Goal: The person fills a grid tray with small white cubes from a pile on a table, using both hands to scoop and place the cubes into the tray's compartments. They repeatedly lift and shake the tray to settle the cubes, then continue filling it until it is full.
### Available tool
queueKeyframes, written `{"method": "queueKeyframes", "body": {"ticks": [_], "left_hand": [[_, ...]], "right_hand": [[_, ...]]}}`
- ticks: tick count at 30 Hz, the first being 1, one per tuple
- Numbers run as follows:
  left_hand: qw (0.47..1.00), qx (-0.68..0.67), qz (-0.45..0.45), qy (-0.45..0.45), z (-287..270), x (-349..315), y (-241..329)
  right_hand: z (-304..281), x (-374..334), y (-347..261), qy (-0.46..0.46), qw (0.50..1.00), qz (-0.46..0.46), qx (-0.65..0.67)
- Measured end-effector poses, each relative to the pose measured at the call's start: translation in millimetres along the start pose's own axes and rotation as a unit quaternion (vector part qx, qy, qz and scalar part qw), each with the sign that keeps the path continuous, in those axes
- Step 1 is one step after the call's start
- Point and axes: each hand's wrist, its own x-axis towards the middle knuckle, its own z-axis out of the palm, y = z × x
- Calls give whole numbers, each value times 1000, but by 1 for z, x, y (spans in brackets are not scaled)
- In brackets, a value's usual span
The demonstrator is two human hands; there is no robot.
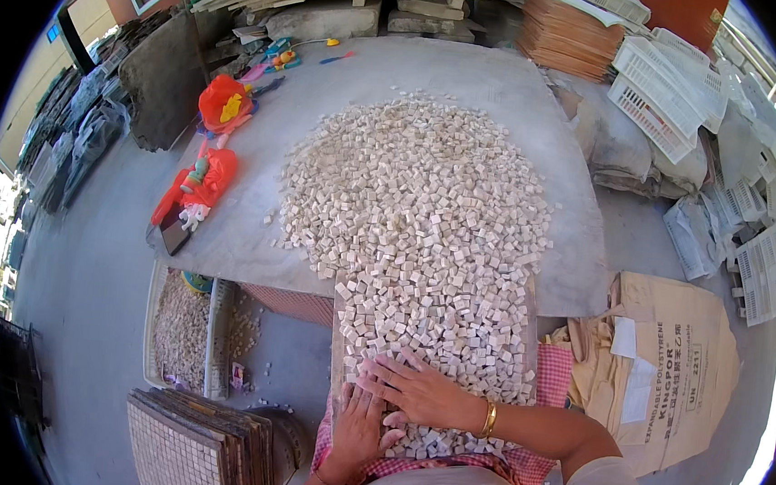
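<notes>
A broad heap of small pale stone cubes (419, 190) covers the middle of the grey table and runs down onto a narrow board (530, 345) in front of me. My right hand (426, 396) reaches across from the right and lies on the cubes near the board's left side, fingers stretched out. Beside and slightly below it, my left hand (359, 432) rests on the cubes at the board's left edge, its fingers extended. The two hands meet or overlap at the fingertips. Some cubes under the palms are hidden.
A white crate (214, 338) of stone bits stands below the grey table (577, 267). Stacked mosaic tile sheets (176, 449) are at lower left. Red bags (206, 178) and a phone (174, 230) lie on the table's left. A paper sack (687, 385) lies right; plastic baskets (664, 91) stand behind.
</notes>
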Motion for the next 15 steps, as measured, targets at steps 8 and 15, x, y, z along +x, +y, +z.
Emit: {"method": "queueKeyframes", "body": {"ticks": [8, 15], "left_hand": [[993, 77, 50, -68, -1, 48, 38], [992, 82, 92, 28, 12, 140, 42]], "right_hand": [[-29, -69, 49, 32, 992, 95, -74], [-44, -46, 92, 139, 968, 190, -91]]}}
